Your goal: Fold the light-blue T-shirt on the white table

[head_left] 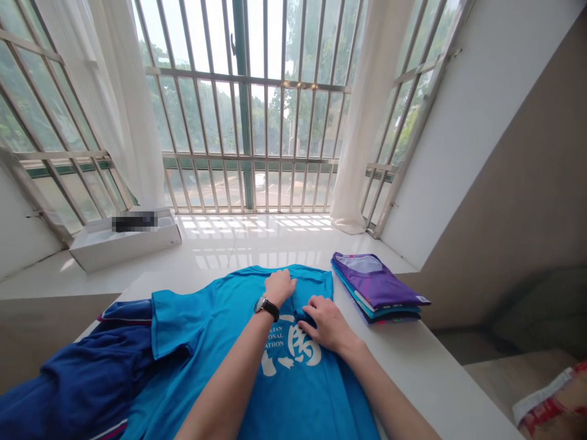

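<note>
A light blue T-shirt (215,342) with white print lies spread on the white window ledge (440,379). My left hand (279,286), with a black wristwatch (267,305) on its wrist, rests closed near the shirt's collar end, fingers curled onto the cloth. My right hand (326,324) lies beside it on the shirt's middle, fingers bent and pressing or pinching the fabric by the print. Whether either hand grips a fold, I cannot make out.
A stack of folded shirts (376,288), purple on top, sits right of the blue shirt. Dark blue clothing (87,379) is heaped at the left. A long white box (126,238) lies by the barred window (247,110). White curtains hang at both sides.
</note>
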Demonstrator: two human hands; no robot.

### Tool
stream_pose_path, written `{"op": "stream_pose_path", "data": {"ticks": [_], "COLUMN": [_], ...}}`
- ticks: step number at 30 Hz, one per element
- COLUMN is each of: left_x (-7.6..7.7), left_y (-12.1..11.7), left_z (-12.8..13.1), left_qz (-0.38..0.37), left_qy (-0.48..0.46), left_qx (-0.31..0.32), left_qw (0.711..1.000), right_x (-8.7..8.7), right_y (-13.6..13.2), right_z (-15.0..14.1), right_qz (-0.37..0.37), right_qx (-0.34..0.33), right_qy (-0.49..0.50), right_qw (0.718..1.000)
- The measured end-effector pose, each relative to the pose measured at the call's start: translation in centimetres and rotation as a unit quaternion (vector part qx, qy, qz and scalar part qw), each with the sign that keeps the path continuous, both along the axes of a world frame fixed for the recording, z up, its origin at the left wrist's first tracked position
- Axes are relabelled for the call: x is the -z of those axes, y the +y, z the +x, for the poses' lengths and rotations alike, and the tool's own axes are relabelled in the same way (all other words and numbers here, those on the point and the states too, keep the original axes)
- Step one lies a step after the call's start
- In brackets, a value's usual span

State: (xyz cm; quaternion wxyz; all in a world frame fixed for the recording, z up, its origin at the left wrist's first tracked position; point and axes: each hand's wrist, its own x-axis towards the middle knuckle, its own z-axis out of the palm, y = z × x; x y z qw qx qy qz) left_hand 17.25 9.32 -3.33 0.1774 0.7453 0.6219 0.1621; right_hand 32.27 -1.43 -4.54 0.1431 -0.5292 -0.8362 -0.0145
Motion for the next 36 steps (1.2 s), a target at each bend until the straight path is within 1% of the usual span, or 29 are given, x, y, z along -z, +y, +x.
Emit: {"op": "stream_pose_path", "data": {"ticks": [3,8,12,17,19,21,24,26,28,33,36], "left_x": [1.0,2.0,2.3,2.0,1.9,1.9,1.9,1.9,1.9,1.7,1.7], "left_y": [-0.1,-0.2,-0.1,-0.1,-0.1,0.0,0.4,0.7,0.9,1.1,1.4], "left_z": [0.3,0.6,0.9,0.9,0.9,1.1,1.4,1.4,1.1,0.0,-0.2], "left_qz": [0.034,0.084,0.104,0.099,0.106,0.109,0.083,0.066,0.06,0.048,0.063], "left_qy": [0.034,0.083,0.11,0.112,0.098,0.064,-0.033,-0.096,-0.13,-0.13,-0.135], "left_qx": [-0.009,-0.013,-0.012,0.002,0.02,0.035,0.031,0.021,0.031,0.125,0.161], "left_qw": [0.999,0.993,0.988,0.989,0.989,0.991,0.996,0.993,0.989,0.982,0.976], "right_x": [-0.3,-0.7,-0.7,-0.4,-0.3,-0.2,-0.2,-0.2,-0.2,0.1,0.4], "right_y": [-0.1,-0.2,-0.2,0.0,0.1,0.1,0.1,0.2,0.3,0.5,0.5], "right_z": [0.0,-0.2,-0.3,0.0,0.1,0.2,0.1,0.1,0.1,0.2,0.2], "right_qz": [-0.012,-0.019,-0.019,0.003,0.007,0.004,-0.002,-0.003,0.0,-0.006,-0.015], "right_qx": [-0.006,-0.012,-0.015,-0.022,-0.019,-0.016,-0.019,-0.018,-0.014,-0.014,-0.031], "right_qy": [-0.034,-0.039,-0.035,-0.016,-0.013,-0.011,-0.006,-0.005,-0.003,0.016,0.052], "right_qw": [0.999,0.999,0.999,1.0,1.0,1.0,1.0,1.0,1.0,1.0,0.998]}}
